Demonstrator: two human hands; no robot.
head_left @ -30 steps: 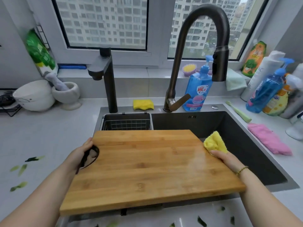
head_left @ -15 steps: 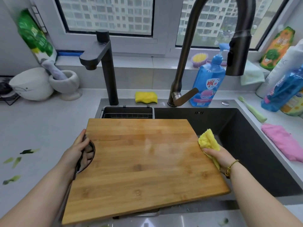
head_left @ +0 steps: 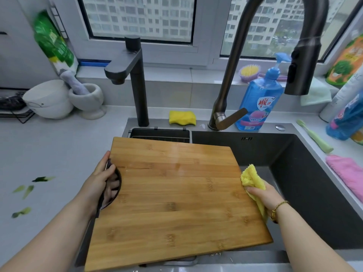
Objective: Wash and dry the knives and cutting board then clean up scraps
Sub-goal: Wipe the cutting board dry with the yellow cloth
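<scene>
A large bamboo cutting board (head_left: 176,199) lies flat over the left part of the dark sink (head_left: 306,185). My left hand (head_left: 100,185) grips the board's left edge, fingers curled through its round black-rimmed handle hole. At the board's right edge my right hand (head_left: 265,195) holds a crumpled yellow cloth (head_left: 252,178) against the side of the board. Green vegetable scraps (head_left: 29,190) lie on the grey counter at the left. No knife is in view.
A tall curved tap (head_left: 302,71) hangs over the sink; a second black tap (head_left: 135,79) stands left of it. Behind are a yellow sponge (head_left: 182,117) and blue soap bottle (head_left: 257,101). White bowl (head_left: 47,99) and mortar (head_left: 88,101) back left; pink cloth (head_left: 347,173) right.
The board has swung slightly, its far edge turned left, and my right hand with the yellow cloth has slid down along the board's right edge. The camera has moved closer.
</scene>
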